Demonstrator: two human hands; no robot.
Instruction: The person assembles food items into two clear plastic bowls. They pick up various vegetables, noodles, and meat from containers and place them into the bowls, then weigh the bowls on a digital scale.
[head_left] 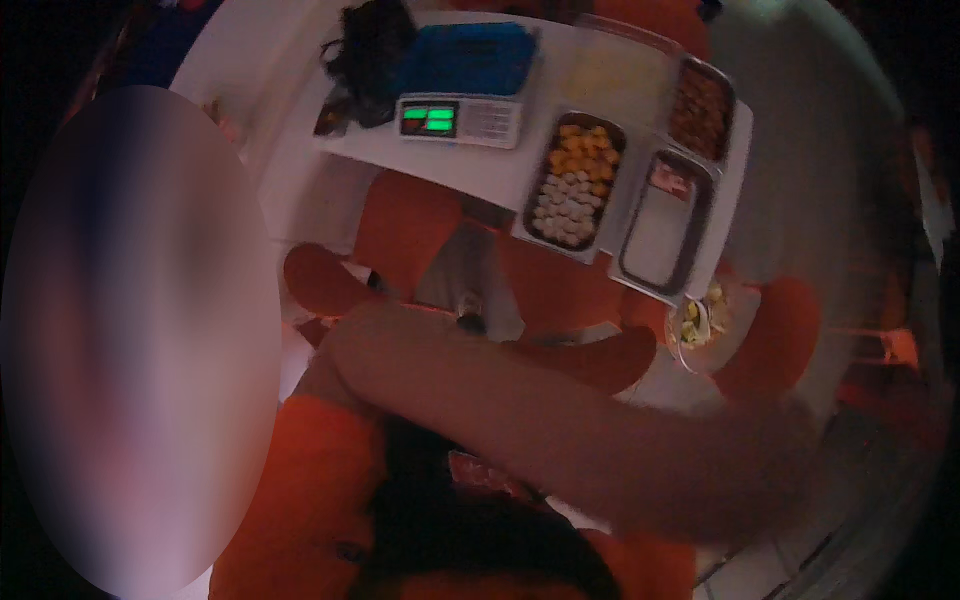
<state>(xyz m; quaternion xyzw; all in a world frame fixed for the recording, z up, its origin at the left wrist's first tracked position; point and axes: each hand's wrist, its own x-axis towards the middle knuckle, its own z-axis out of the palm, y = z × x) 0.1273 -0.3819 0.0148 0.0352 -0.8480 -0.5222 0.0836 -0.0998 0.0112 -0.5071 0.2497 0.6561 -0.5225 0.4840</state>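
A bare forearm (520, 395), which looks like my left, bends at the elbow and crosses in front of me toward the right. It leaves an orange sleeve (320, 450) at the lower left. My left hand (755, 465), at its right end, is dark and smeared, so its fingers cannot be made out. Nothing shows in it. My right hand is out of sight. Below the forearm, a black apron or similar black cloth (430, 530) covers my front, with a reddish patch (485, 475) on it.
Beyond the arm, a white table (440, 165) bears a scale (490, 120) with a blue platform, a black bag (370, 60), a tray of yellow and white balls (575, 185) and other trays. Orange chairs (775, 340) and a basket with greens (705, 315) stand nearby. A blurred oval hides the left.
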